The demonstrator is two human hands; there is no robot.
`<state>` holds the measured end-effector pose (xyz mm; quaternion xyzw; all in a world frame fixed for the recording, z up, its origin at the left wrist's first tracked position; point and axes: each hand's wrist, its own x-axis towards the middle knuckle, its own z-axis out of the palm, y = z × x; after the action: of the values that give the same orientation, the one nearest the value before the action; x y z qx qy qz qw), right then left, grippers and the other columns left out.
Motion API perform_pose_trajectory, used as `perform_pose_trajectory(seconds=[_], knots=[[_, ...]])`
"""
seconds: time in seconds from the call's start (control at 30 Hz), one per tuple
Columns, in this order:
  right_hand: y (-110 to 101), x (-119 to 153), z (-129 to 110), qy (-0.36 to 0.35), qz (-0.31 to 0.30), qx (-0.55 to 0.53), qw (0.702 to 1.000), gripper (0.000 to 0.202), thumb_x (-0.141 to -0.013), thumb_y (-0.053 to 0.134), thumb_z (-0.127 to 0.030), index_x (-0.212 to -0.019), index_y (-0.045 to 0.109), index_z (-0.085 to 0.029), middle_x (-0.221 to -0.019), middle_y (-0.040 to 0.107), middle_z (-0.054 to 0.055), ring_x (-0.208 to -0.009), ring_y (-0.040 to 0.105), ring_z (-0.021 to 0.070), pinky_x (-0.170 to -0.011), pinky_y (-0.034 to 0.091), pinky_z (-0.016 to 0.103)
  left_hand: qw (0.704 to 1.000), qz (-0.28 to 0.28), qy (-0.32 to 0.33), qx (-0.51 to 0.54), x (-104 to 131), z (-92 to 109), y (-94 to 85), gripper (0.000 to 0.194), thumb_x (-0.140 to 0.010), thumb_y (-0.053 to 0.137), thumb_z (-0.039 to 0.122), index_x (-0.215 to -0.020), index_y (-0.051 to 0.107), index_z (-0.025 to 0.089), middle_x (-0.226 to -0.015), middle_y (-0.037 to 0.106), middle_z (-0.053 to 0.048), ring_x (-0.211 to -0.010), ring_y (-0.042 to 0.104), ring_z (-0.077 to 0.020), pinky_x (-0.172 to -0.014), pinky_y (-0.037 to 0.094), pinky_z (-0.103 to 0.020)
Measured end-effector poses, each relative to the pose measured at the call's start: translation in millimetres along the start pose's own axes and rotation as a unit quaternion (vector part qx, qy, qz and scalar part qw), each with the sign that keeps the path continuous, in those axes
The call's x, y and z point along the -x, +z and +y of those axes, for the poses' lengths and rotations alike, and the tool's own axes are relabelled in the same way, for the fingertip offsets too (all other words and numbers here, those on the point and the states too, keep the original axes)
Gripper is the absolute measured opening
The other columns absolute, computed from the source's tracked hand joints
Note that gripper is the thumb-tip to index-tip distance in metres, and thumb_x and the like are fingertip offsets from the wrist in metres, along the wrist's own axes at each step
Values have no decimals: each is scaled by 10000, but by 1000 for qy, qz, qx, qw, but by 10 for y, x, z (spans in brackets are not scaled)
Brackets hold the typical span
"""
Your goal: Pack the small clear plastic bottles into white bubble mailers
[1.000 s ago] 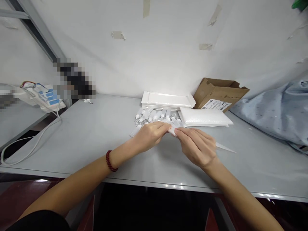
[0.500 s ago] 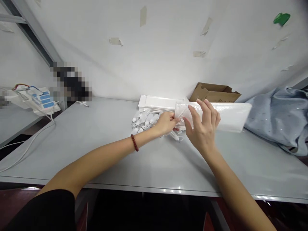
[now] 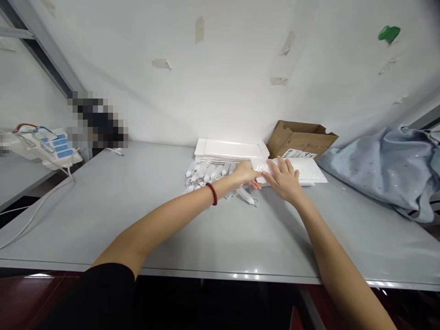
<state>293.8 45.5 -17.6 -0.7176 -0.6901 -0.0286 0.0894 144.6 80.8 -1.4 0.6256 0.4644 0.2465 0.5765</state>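
My left hand (image 3: 248, 175) is closed on the left end of a white bubble mailer (image 3: 311, 170), thumb on top and fingers beneath. My right hand (image 3: 283, 179) lies across the same mailer with its fingers stretched out on its surface. Another white layer shows under the mailer's right end; I cannot tell whether it is a separate one. Below and left of my left hand is a pile of small whitish translucent tubes (image 3: 209, 171) with thin loops. Just behind the pile lies a stack of white mailers (image 3: 228, 148).
An open brown cardboard box (image 3: 302, 137) with a label stands against the wall, behind the mailer. A light blue cloth bag (image 3: 388, 172) lies at the right. On the left are a white power strip (image 3: 57, 146) and white cables (image 3: 44, 208). The grey table (image 3: 165, 238) ends at its front edge.
The mailer's raised right part has come down flatter, uncovering the box's label. My right hand has lowered from an upright, curled pose to lying on the mailer. My left hand still grips its end.
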Motion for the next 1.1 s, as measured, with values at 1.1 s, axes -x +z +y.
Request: perform_pose_trajectory(seconds=[1.1], knots=[[-13,78,-147,-85,203,-97,971,597,-959,293,-549,-1302,513,-113,-1419,468,228,-1336,417,347,-1056,367,542,722,136,201,-648,-352,-134,-1049,233,-786,472,-10,-849,686,58,-838,696,-190,-837,670,-258,-697,447,-312]])
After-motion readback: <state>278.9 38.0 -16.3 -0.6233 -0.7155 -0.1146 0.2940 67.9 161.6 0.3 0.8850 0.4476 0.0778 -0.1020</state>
